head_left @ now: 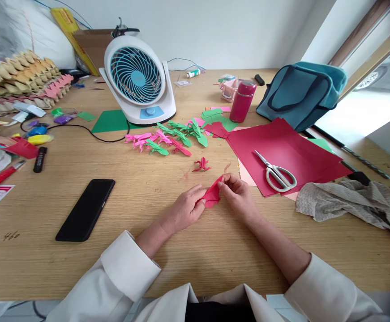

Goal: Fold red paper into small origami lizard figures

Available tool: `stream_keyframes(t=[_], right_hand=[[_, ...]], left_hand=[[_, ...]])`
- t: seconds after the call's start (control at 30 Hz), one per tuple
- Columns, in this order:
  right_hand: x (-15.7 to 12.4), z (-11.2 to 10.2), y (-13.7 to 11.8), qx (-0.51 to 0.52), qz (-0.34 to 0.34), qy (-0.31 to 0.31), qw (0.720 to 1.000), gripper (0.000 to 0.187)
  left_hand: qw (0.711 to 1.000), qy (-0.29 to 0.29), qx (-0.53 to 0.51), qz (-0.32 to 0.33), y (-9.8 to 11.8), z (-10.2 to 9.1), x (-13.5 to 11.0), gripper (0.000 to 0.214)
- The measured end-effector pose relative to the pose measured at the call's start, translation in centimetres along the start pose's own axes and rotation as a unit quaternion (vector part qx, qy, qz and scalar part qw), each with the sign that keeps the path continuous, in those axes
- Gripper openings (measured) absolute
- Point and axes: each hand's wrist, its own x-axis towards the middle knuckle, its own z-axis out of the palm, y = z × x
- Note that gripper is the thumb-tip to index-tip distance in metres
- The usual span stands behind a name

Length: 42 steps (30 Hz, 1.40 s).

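Note:
A small piece of red paper (212, 196), partly folded, is held between both hands just above the table. My left hand (188, 206) pinches its left side with thumb and fingers. At its upper right corner, my right hand (237, 193) grips the paper between thumb and forefinger. Just beyond the hands lies a small red folded paper figure (202, 164). Farther back, several pink, green and red folded paper figures (171, 137) lie in a cluster. Scissors (277, 174) with white handles rest on large red paper sheets (289, 152) to the right.
A white and blue fan (141, 80) stands at the back, beside a green sheet (109, 121). A black phone (85, 210) lies at left. Toward the right are a red flask (242, 102), a teal bag (298, 94) and a crumpled cloth (336, 201). Folded paper rows (20, 80) fill the far left.

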Motion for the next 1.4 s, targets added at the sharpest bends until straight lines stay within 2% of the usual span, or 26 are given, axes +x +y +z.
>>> stream_keyframes(t=[0.1, 0.2, 0.3, 0.37, 0.43, 0.57, 0.7, 1.2, 1.4], right_hand=[[-0.1, 0.0, -0.3, -0.001, -0.005, -0.015, 1.0, 0.028], [-0.2, -0.1, -0.1, 0.0, -0.012, -0.028, 1.0, 0.028], [-0.4, -0.1, 0.1, -0.007, -0.028, -0.047, 0.998, 0.023], [-0.5, -0.1, 0.2, -0.029, -0.047, -0.063, 0.997, 0.019], [-0.7, -0.1, 0.2, -0.063, -0.072, -0.071, 0.993, 0.015], [-0.9, 0.2, -0.1, -0.107, -0.103, -0.078, 0.986, 0.012], [-1.0, 0.3, -0.3, -0.116, -0.108, -0.083, 0.984, 0.012], [-1.2, 0.4, -1.1, -0.153, -0.141, -0.075, 0.975, 0.007], [-1.3, 0.5, -1.0, -0.138, -0.137, -0.067, 0.979, 0.007]], left_hand=[[0.998, 0.001, -0.048, -0.028, 0.3, -0.6, 0.1, 0.016], [0.981, -0.004, -0.179, -0.074, 0.4, -1.1, 0.3, 0.034], [0.93, -0.005, -0.341, -0.135, 0.0, -1.1, 0.2, 0.051], [0.894, -0.002, -0.416, -0.169, -0.2, -0.8, 0.2, 0.05], [0.875, 0.004, -0.446, -0.189, -0.4, -0.4, 0.2, 0.046], [0.888, 0.018, -0.415, -0.199, -0.6, 0.1, 0.1, 0.041], [0.9, 0.004, -0.396, -0.183, -0.5, 0.2, 0.1, 0.04], [0.905, -0.016, -0.389, -0.17, 0.9, -0.5, 0.4, 0.035], [0.909, -0.016, -0.384, -0.163, 0.8, -0.4, 0.4, 0.031]])
